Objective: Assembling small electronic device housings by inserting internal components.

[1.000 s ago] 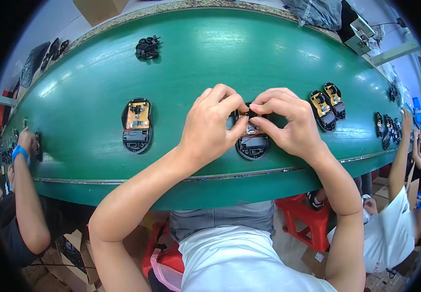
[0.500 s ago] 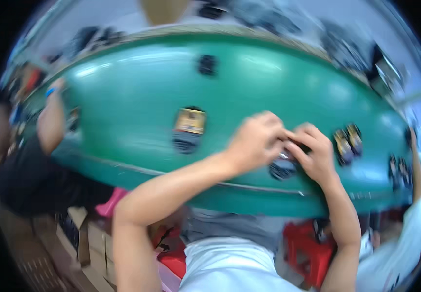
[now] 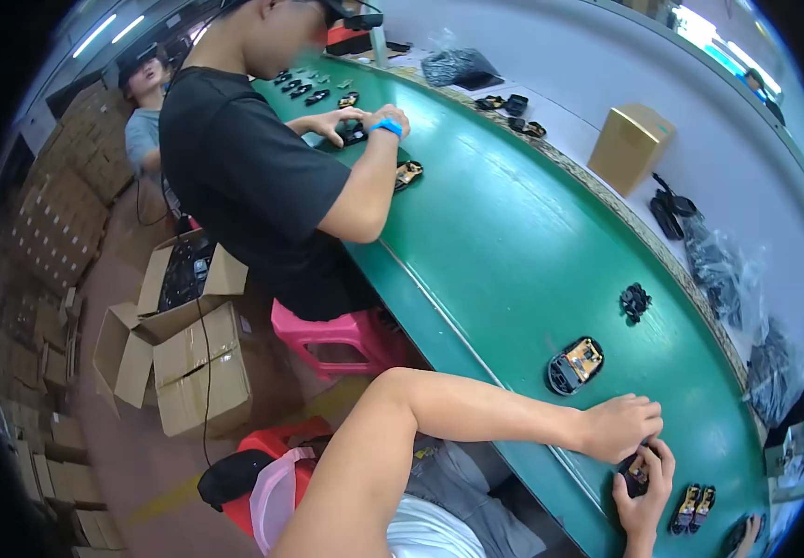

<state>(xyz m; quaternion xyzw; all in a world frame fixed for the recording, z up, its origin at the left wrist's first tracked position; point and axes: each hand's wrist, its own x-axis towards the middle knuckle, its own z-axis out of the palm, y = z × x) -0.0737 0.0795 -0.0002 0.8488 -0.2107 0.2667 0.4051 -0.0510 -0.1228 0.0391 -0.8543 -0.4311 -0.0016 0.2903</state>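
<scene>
On the green table at the lower right, my right hand grips an opened black computer mouse, thumb on one side and fingers on the other. My left hand bends over the mouse's far end with its fingers curled; whether they pinch a small part is hidden. Just beyond my hands lies another opened mouse with a tan circuit board showing. Farther off sits a small heap of black parts. To the right of my right hand, two narrow shells with boards lie side by side.
At the same green table, a co-worker in a black shirt handles a dark part. A pink stool and open cardboard boxes stand on the floor at left. A brown carton and plastic bags line the far ledge.
The view has swung left, bringing the co-worker and boxes into full sight and shifting my hands to the lower right. My hands stay together at the mouse.
</scene>
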